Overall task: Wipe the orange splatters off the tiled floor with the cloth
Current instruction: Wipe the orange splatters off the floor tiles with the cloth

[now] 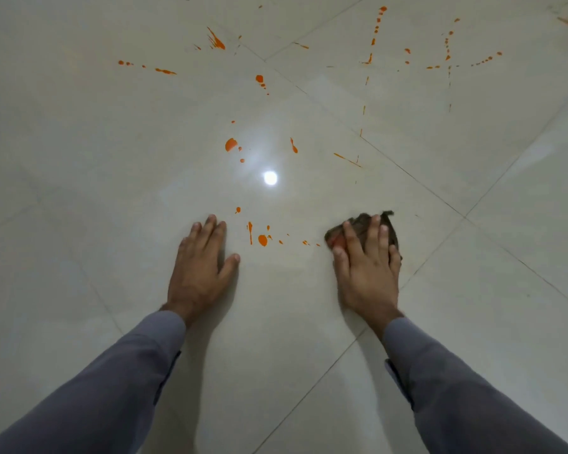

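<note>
Glossy cream tiled floor [112, 165], thin dark grout lines running diagonally, round lamp glare [270, 177] mirrored ahead of the hands. Cloth [361, 226]: brown, crumpled, ragged at the far edge, faint orange stain on its left side; pinned flat under the right hand [368, 267], fingers spread and pressing. Left hand [200, 267] flat on bare tile, fingers straight, holding nothing. Orange splatters [262, 240]: wet-looking blobs and thin streaks, nearest row between the two hands, touching the cloth's left edge; more scattered well beyond. Grey sleeves [118, 381] on both arms.
</note>
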